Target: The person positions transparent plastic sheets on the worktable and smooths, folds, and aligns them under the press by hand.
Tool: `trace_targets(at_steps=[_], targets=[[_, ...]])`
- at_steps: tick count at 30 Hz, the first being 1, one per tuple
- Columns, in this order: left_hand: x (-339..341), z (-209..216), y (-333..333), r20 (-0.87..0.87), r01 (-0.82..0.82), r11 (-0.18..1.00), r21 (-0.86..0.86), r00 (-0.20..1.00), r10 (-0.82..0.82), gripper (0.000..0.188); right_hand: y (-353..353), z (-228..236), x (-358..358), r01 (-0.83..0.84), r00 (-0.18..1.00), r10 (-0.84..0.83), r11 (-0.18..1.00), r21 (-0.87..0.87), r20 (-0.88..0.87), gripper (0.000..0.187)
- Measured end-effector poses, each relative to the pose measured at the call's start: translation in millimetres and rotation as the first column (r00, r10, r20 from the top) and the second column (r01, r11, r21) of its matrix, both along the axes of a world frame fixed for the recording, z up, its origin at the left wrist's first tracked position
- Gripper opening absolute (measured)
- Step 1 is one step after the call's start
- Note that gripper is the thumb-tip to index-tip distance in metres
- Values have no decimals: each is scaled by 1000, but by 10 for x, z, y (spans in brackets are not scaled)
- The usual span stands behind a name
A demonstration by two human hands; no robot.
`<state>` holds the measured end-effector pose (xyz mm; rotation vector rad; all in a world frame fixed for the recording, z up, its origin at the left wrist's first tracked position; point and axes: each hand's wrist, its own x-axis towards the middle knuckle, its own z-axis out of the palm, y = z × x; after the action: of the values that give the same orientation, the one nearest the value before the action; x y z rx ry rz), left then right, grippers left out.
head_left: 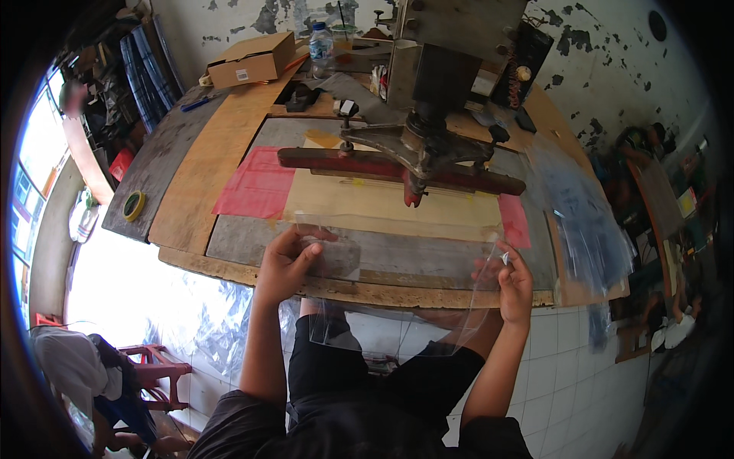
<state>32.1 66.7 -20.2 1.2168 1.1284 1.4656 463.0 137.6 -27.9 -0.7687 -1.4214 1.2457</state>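
Between my two hands hangs a thin clear plastic sheet (397,321), its lower part drooping past the table's front edge above my lap. My left hand (287,264) pinches its left side, fingers partly seen through the plastic. My right hand (514,281) grips the right side, with a small white scrap (505,258) at its fingers. Just beyond the sheet lies a cream board (367,205) on the grey work plate (241,241). Pink sheets (256,183) flank that board. Over it stands a press head (424,141) with a dark red bar (344,161).
Clear plastic sheets (585,237) are stacked at the table's right. A cardboard box (248,65), a water bottle (321,50) and a yellow tape roll (134,205) stand farther back and left. More plastic (210,314) lies left below the table, near a red stool (160,375) and another person.
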Motion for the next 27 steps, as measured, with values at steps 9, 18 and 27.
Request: trace_targets(at_steps=[9, 18, 27], targets=[[-176, -58, 48, -79, 252, 919, 304, 968, -239, 27, -39, -5, 19, -48, 998, 47, 998, -26, -46, 81], [-500, 235, -679, 51, 460, 849, 261, 871, -488, 86, -785, 542, -127, -115, 989, 128, 981, 157, -75, 75], [700, 595, -682, -418, 584, 770, 255, 785, -457, 64, -940, 1032, -855, -374, 819, 101, 841, 392, 564, 48]])
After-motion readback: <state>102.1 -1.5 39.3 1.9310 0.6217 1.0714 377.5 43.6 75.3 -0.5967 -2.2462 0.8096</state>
